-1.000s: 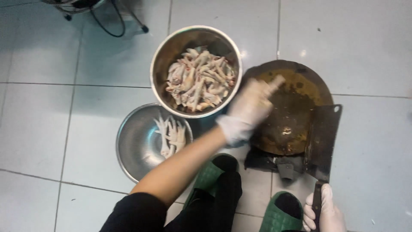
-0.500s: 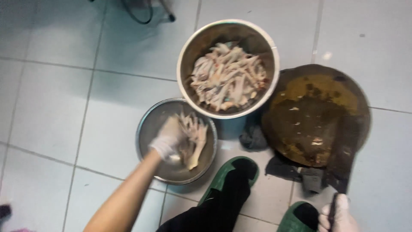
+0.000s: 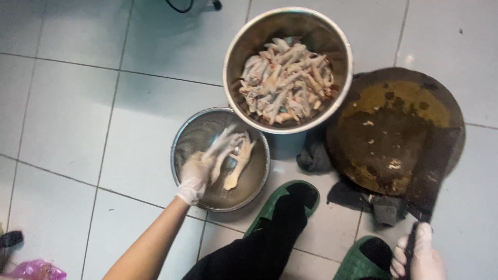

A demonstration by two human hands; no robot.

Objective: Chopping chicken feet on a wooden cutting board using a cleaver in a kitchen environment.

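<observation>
On tiled floor [image 3: 72, 103], near its lower left: gloved left hand [image 3: 196, 173] rests inside small steel bowl [image 3: 181, 140], fingers loosely together on pale chicken feet [image 3: 236, 158] lying at bowl centre. Large steel bowl [image 3: 233, 62] just beyond, heaped with more feet. Right hand [image 3: 423, 256], gloved, clamped on cleaver handle [image 3: 412, 243]; blade lies on round chopping block [image 3: 394, 129]. Feet look light, wet, likely slippery, bony yet pliable; shank end probably offers surest hold.
</observation>
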